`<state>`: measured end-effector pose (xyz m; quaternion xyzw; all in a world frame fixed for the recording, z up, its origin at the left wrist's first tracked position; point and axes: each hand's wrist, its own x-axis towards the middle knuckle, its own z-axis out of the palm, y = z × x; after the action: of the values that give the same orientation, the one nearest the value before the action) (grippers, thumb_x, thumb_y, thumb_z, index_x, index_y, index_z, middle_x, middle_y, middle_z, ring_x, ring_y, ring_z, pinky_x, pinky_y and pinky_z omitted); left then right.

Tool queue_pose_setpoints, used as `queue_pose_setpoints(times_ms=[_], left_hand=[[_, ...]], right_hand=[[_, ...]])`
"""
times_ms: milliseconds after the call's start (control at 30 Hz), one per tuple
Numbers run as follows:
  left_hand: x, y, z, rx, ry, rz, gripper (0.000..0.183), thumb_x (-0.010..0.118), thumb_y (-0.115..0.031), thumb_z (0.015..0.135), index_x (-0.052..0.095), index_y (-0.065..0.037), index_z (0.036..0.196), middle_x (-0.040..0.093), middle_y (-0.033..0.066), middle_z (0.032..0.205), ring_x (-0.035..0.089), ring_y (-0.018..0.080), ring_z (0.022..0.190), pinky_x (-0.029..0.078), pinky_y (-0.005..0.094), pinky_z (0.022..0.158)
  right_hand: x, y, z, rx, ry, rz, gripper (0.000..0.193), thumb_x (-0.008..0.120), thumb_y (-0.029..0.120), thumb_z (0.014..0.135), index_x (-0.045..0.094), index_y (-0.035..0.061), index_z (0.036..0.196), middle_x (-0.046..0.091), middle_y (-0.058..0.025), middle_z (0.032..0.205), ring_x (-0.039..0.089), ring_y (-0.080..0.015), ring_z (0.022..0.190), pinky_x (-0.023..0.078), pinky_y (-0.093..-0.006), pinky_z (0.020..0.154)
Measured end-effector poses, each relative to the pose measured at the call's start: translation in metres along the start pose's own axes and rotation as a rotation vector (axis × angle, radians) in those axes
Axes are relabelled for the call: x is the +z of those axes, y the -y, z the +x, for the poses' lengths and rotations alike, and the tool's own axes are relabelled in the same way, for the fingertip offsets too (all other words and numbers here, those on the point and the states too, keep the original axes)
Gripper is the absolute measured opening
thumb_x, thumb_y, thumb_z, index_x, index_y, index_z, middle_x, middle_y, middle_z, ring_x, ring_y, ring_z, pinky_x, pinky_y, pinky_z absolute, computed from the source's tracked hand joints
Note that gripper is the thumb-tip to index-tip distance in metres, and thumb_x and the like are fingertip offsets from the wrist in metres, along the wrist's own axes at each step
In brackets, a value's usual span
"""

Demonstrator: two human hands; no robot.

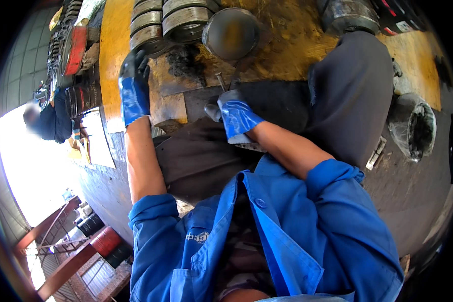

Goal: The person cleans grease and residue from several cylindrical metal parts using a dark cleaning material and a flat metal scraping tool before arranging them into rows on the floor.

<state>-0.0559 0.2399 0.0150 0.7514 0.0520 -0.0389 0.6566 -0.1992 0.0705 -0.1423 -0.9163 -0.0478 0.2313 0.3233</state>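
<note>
My left hand [134,75], in a black glove with a blue cuff, reaches forward at the left. Its fingers are stretched out beside the near end of a row of worn metal rings [149,29]; whether they touch is unclear. My right hand [232,106], in a similar glove, is closed in front of my lap. A thin metal rod [220,80] with a small flat head sticks up from it. A dark rounded piece [213,112] shows beside this hand. Ahead of it stands a round metal drum-shaped part [231,34], its top blurred.
Black shavings or grime [185,63] lie on the stained yellow board [287,55]. More wide metal rings [186,22] stand behind. At right are a dark metal cylinder [348,17] and a plastic-lined container [412,126]. Another person [55,118] is at the far left.
</note>
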Motion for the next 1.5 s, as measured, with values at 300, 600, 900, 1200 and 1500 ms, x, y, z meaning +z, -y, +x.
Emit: queue_pose_setpoints(times_ms=[300, 600, 900, 1200, 1500], left_hand=[[0.124, 0.091, -0.083, -0.393, -0.286, -0.412, 0.053, 0.048, -0.050, 0.095, 0.051, -0.005, 0.122, 0.052, 0.0116, 0.118, 0.049, 0.0232, 0.110, 0.038, 0.0388, 0.097], [0.204, 0.148, -0.079, -0.851, -0.089, -1.464, 0.036, 0.046, -0.049, 0.097, 0.055, -0.015, 0.087, 0.056, 0.0005, 0.071, 0.054, 0.0186, 0.062, 0.050, 0.0366, 0.065], [0.192, 0.125, -0.069, -0.655, -0.010, -1.626, 0.023, 0.043, -0.033, 0.100, 0.057, -0.016, 0.092, 0.060, -0.0008, 0.079, 0.054, 0.0096, 0.071, 0.045, 0.0260, 0.063], [0.214, 0.154, -0.061, -0.405, -0.056, -1.396, 0.023, 0.043, -0.028, 0.099, 0.060, -0.011, 0.098, 0.064, 0.0038, 0.091, 0.058, 0.0139, 0.084, 0.048, 0.0283, 0.074], [0.238, 0.184, -0.056, -0.206, 0.023, -1.249, 0.017, 0.043, -0.012, 0.098, 0.059, -0.010, 0.103, 0.062, 0.0052, 0.093, 0.056, 0.0117, 0.081, 0.046, 0.0245, 0.071]], right_hand=[[-0.108, -0.058, -0.004, -0.055, -0.215, -0.106, 0.025, 0.051, 0.014, 0.085, 0.066, 0.0045, 0.102, 0.064, -0.0239, 0.104, 0.063, -0.0394, 0.096, 0.050, -0.0464, 0.083], [-0.181, -0.080, 0.058, -0.559, 0.286, -0.852, 0.047, 0.047, 0.002, 0.085, 0.057, 0.0220, 0.127, 0.061, -0.0157, 0.120, 0.061, -0.0360, 0.103, 0.050, -0.0449, 0.089], [-0.174, -0.037, 0.066, -0.512, 0.300, -0.921, 0.033, 0.053, 0.008, 0.084, 0.062, 0.0166, 0.114, 0.065, -0.0163, 0.110, 0.062, -0.0352, 0.101, 0.051, -0.0453, 0.084], [-0.166, -0.042, 0.067, -0.435, 0.267, -0.871, 0.026, 0.059, 0.011, 0.081, 0.064, 0.0118, 0.106, 0.065, -0.0183, 0.107, 0.062, -0.0360, 0.100, 0.051, -0.0452, 0.085], [-0.166, -0.060, 0.070, -0.446, 0.278, -0.972, 0.023, 0.051, 0.017, 0.088, 0.063, 0.0128, 0.108, 0.065, -0.0176, 0.107, 0.063, -0.0366, 0.100, 0.050, -0.0465, 0.087]])
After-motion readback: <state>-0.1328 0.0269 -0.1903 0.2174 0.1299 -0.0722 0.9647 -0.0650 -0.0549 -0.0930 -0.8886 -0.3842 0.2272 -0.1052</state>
